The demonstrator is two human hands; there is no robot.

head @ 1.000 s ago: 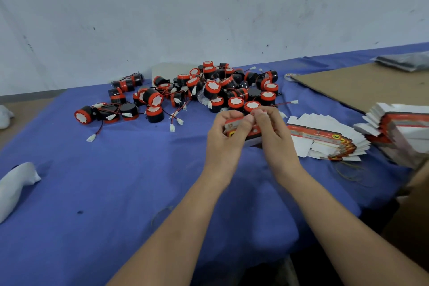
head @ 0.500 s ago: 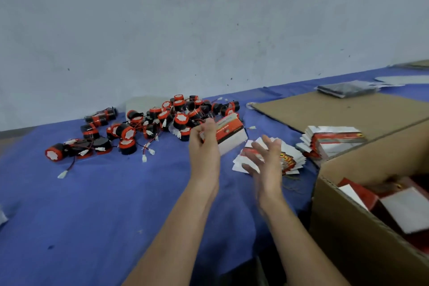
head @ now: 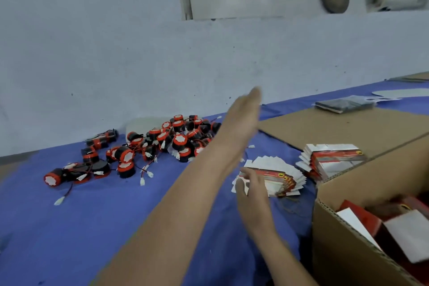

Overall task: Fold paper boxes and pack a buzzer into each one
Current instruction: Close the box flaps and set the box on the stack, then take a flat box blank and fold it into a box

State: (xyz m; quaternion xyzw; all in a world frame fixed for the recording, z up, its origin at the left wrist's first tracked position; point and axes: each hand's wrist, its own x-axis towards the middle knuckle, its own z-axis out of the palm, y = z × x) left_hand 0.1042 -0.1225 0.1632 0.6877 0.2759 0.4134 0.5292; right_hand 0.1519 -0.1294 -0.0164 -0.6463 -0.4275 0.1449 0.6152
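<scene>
Left hand (head: 243, 121) has swung out emptied (fingers straight); right hand (head: 251, 187), fingers spread, touches flat boxes (head: 278, 175).

Even, cool, dim indoor light, soft faint shadows, raised left hand (head: 241, 121) motion-blurred, wide-angle edge bending

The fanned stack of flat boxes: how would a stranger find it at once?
Find the brown carton at the right of the blue cloth. Beyond its left corner lies a neat stack of flat red-and-white boxes. The fanned stack lies left of that one, spread open, with the right hand at its left end.
</scene>
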